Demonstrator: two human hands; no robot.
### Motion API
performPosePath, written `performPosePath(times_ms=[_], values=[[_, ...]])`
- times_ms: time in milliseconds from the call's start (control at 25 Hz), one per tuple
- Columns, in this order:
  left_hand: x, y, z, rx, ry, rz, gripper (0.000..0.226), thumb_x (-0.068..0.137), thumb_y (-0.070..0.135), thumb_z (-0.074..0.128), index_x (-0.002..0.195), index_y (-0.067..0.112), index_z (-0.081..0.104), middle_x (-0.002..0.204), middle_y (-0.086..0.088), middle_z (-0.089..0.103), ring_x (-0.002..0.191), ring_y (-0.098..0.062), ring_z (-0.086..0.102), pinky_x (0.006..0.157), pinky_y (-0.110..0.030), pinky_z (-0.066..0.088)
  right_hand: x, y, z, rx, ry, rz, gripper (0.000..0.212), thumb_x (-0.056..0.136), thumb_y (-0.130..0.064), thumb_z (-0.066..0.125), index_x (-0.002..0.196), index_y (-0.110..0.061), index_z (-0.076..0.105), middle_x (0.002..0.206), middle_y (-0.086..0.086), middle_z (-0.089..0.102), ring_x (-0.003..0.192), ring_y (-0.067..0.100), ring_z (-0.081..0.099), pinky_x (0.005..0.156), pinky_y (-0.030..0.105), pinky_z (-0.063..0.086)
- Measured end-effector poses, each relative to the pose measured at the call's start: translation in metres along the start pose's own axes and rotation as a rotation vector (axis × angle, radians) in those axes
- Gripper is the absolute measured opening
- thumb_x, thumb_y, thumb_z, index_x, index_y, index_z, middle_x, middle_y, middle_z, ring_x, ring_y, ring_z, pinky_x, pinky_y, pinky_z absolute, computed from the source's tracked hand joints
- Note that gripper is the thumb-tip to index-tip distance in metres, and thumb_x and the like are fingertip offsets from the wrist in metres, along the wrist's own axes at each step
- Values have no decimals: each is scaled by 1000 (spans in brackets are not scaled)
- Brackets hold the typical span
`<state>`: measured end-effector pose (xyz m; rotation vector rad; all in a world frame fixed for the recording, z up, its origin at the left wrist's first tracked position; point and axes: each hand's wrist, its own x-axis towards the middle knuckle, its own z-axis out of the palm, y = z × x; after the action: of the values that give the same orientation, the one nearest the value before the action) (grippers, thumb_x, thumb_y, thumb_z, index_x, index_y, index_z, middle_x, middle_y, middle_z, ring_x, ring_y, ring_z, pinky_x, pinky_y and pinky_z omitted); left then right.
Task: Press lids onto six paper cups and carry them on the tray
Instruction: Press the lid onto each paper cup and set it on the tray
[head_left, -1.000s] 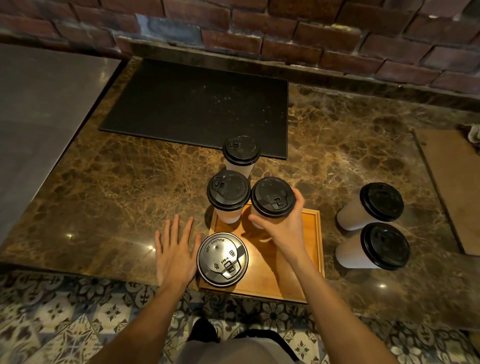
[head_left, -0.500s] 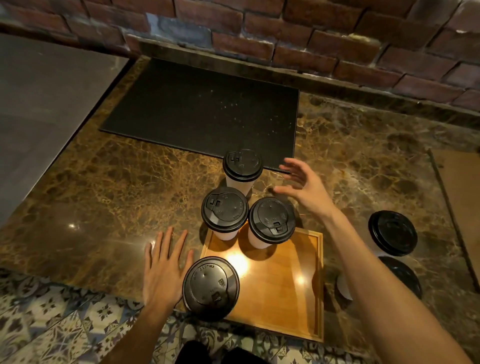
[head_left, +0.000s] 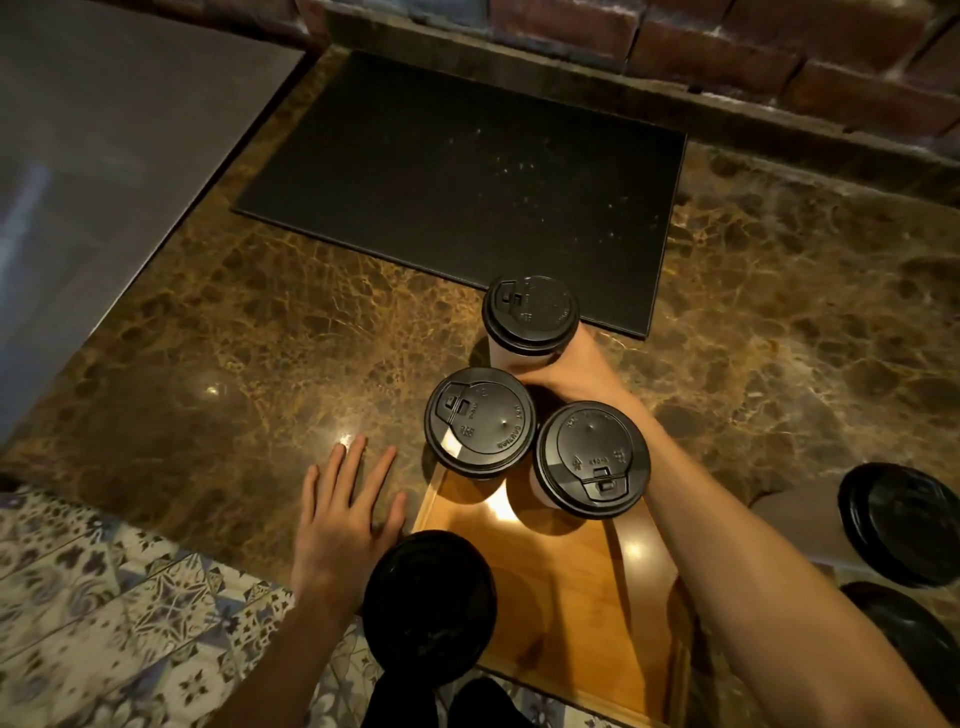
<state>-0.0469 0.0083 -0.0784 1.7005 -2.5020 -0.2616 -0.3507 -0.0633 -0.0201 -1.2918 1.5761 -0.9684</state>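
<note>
A wooden tray (head_left: 582, 597) lies at the counter's front edge. Three lidded paper cups stand on it: one at the back left (head_left: 480, 422), one at the back right (head_left: 592, 460) and one at the near left corner (head_left: 428, 597). Just beyond the tray, a fourth lidded cup (head_left: 531, 314) stands on the counter. My right hand (head_left: 571, 371) reaches past the tray cups and grips that cup's white side. My left hand (head_left: 343, 525) lies flat, fingers spread, on the counter left of the tray. Two more lidded cups (head_left: 901, 525) (head_left: 906, 631) stand at the right.
A black mat (head_left: 467, 171) covers the back of the brown marble counter (head_left: 234, 364), below a brick wall (head_left: 727, 47). A grey surface (head_left: 104, 130) adjoins on the left. Patterned floor tiles (head_left: 104, 597) show beneath the counter's front edge.
My right hand let go of the back-right tray cup, reached over it and now grips the cup beyond the tray. My left hand stayed flat on the counter.
</note>
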Motion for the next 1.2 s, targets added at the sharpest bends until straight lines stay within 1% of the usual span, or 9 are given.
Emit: performPosePath(times_ms=[160, 320, 440, 560, 760, 880, 960, 1040, 1200], values=[[-1, 1, -3, -4, -16, -2, 55, 94, 48, 30, 143, 26, 36, 151, -11, 35, 141, -26, 25, 115, -43, 9, -2, 1, -2, -4, 46, -11, 92, 57, -3, 91, 131, -12, 38, 126, -6, 51, 114, -17, 47, 94, 1, 34], [-3, 8, -12, -64, -9, -19, 56, 92, 49, 29, 141, 23, 41, 151, -9, 33, 142, -26, 24, 115, -48, 14, -6, -12, -9, -3, 137, -12, 94, 59, -7, 91, 138, -8, 41, 131, -1, 54, 122, 5, 51, 101, 16, 40], [-4, 11, -18, -40, -81, -68, 66, 90, 61, 9, 147, 30, 22, 157, -2, 19, 146, -20, 10, 118, -43, 4, -15, -40, -30, -26, 239, -53, 91, 59, -13, 92, 136, -13, 43, 122, -15, 54, 113, -10, 50, 95, 9, 43], [-4, 12, -24, -15, -139, -80, 78, 78, 68, -16, 146, 34, 1, 159, 1, 2, 145, -16, -7, 117, -39, -8, -34, -83, -56, -65, 360, -124, 86, 61, -18, 92, 133, -14, 46, 121, -14, 55, 112, -10, 51, 96, 12, 44], [-9, 18, -38, -13, -98, -32, 111, 60, 71, -39, 149, 28, 10, 159, -4, 9, 147, -24, 6, 116, -41, 3, -98, -171, -83, -52, 530, -240, 85, 64, -21, 90, 136, -15, 45, 121, -19, 54, 111, -14, 52, 90, 9, 47], [-10, 19, -45, 57, -129, -11, 116, 46, 68, -49, 148, 32, -8, 159, -1, -5, 147, -22, -4, 116, -39, -1, -155, -220, -87, -83, 609, -280, 84, 64, -38, 87, 134, -23, 44, 121, -22, 54, 112, -14, 52, 86, 7, 47], [-13, 19, -45, 61, -145, -16, 91, 64, 73, -34, 144, 31, -19, 159, -1, -10, 147, -21, -7, 116, -40, -2, -196, -244, -83, -95, 652, -259, 90, 60, -49, 86, 136, -23, 45, 125, -16, 57, 115, -5, 54, 87, 14, 52], [-15, 17, -43, 53, -188, -46, 68, 91, 67, 5, 143, 32, -22, 159, 0, -12, 146, -20, -9, 117, -42, 1, -235, -258, -72, -85, 695, -218, 93, 54, -57, 85, 134, -25, 47, 123, -16, 60, 111, -5, 57, 83, 14, 54], [-13, 11, -41, 10, -222, -13, 68, 95, 56, 30, 149, 35, -6, 159, 1, -9, 146, -20, -8, 117, -42, 0, -301, -260, -39, -43, 707, -134, 88, 50, -61, 82, 126, -33, 49, 114, -20, 62, 104, -10, 58, 77, 9, 52]])
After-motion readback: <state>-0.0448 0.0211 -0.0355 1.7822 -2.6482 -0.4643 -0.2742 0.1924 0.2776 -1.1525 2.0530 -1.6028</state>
